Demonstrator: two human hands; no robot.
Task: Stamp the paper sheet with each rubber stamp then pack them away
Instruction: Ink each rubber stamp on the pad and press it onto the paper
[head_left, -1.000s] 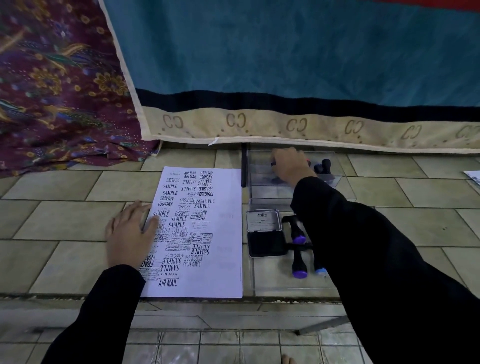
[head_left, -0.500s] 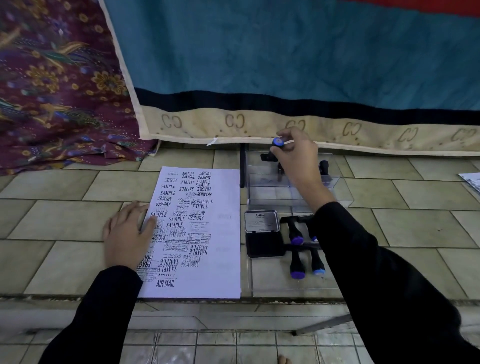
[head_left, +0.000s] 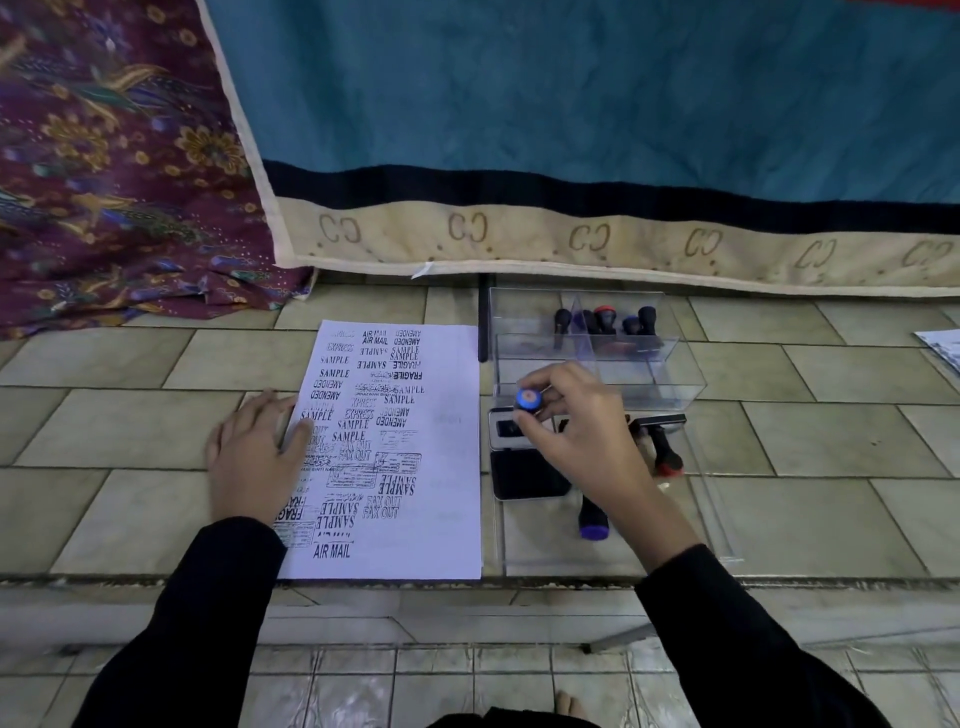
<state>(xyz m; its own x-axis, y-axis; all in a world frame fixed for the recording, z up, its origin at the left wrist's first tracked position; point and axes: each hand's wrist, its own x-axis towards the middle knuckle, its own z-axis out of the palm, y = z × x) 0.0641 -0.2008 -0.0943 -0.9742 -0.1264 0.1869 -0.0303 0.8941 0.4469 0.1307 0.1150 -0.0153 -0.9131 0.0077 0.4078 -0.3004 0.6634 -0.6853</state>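
Right hand (head_left: 576, 431), gripping a blue-capped stamp (head_left: 528, 400), has dropped from the clear box (head_left: 675, 364) to the ink pad (head_left: 524, 467); left hand (head_left: 257, 457) flat on paper (head_left: 447, 467).

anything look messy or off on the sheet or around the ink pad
Nothing is spilled or damaged. The paper sheet is crowded with overlapping prints, several upside down. Beside the ink pad, loose stamps lie on their sides, while others stand in the clear box.

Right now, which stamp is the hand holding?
The blue-capped stamp, pinched upright in the right hand over the ink pad. The purple-capped stamp and red-capped stamp lie untouched.
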